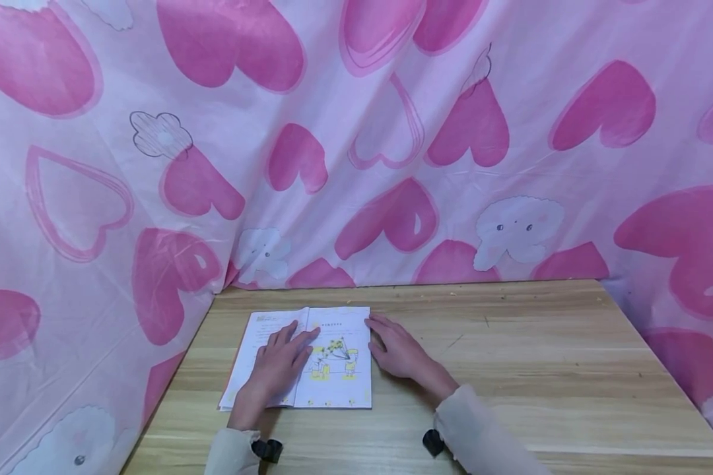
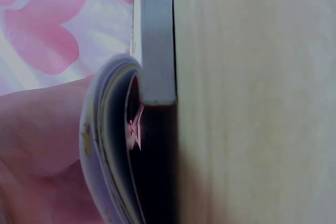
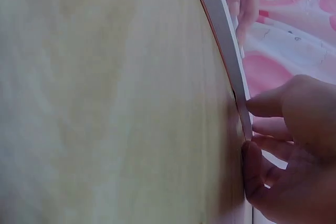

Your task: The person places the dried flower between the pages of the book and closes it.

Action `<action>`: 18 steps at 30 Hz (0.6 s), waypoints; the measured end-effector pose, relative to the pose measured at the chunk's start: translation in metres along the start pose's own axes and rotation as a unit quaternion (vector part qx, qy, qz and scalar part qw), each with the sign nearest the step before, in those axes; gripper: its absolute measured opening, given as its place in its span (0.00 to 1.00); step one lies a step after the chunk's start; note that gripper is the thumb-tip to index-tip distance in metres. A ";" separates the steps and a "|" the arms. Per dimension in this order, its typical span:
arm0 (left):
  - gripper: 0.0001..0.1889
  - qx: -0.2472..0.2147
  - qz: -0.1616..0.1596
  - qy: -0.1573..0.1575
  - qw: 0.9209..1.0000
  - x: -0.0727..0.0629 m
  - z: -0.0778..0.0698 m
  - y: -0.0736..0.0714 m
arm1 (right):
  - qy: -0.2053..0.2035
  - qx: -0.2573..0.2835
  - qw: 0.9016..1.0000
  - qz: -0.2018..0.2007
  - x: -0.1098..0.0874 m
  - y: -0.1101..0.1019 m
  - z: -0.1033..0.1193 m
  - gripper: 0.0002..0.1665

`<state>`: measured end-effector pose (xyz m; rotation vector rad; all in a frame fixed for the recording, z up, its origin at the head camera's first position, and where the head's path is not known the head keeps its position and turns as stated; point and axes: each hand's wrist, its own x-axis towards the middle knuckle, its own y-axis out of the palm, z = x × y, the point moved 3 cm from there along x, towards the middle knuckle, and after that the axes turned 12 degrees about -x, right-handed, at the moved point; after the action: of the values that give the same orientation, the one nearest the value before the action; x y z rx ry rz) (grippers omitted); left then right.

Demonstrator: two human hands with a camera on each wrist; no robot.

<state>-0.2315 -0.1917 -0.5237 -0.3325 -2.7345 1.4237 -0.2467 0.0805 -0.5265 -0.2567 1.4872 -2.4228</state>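
An open book (image 1: 356, 392) lies on the table, with printed text on its left page and a yellow-and-black drawing on its right page. My left hand (image 1: 278, 364) rests on the book across the left page, its spread fingers reaching over the centre fold. The lower edge of the pages (image 2: 100, 129) curves up in the left wrist view, beside part of that hand. At the book's right edge is my right hand (image 1: 401, 349), its thumb and fingertips touching the side. In the right wrist view, the thumb (image 3: 266, 103) meets the book's edge and the other fingers bend beside it.
The wooden table (image 1: 511, 369) stretches off to the right of the book. A pink cloth (image 1: 380, 132) printed with hearts hangs behind the table and down its sides. Small black devices (image 1: 432, 442) sit at both wrists, by the light sleeves.
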 end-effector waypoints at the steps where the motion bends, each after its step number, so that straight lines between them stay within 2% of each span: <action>1: 0.25 0.000 0.000 0.000 1.000 -0.001 0.000 0.000 | -0.002 -0.002 1.000 0.008 0.001 0.000 -0.001 0.34; 4: 0.25 0.000 -0.002 0.002 1.000 -0.003 0.002 -0.001 | -0.017 -0.010 1.000 0.021 0.002 0.001 -0.001 0.34; 7: 0.27 -0.002 -0.011 0.017 1.000 -0.007 0.005 -0.003 | -0.032 -0.021 0.999 0.031 0.001 0.002 0.000 0.34; 12: 0.32 -0.004 -0.052 0.030 0.998 -0.013 0.014 -0.011 | -0.030 -0.037 0.997 0.060 0.000 0.003 0.000 0.40; 15: 0.34 0.023 -0.079 -0.004 0.997 -0.019 0.024 -0.019 | -0.026 -0.041 0.996 0.069 0.000 0.002 -0.001 0.43; 18: 0.36 0.051 -0.085 -0.064 0.993 -0.028 0.034 -0.026 | -0.026 -0.039 0.996 0.072 0.000 0.000 0.000 0.43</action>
<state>-0.2136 -0.2392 -0.5209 -0.0027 -2.6959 1.5818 -0.2466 0.0807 -0.5269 -0.2203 1.5239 -2.2330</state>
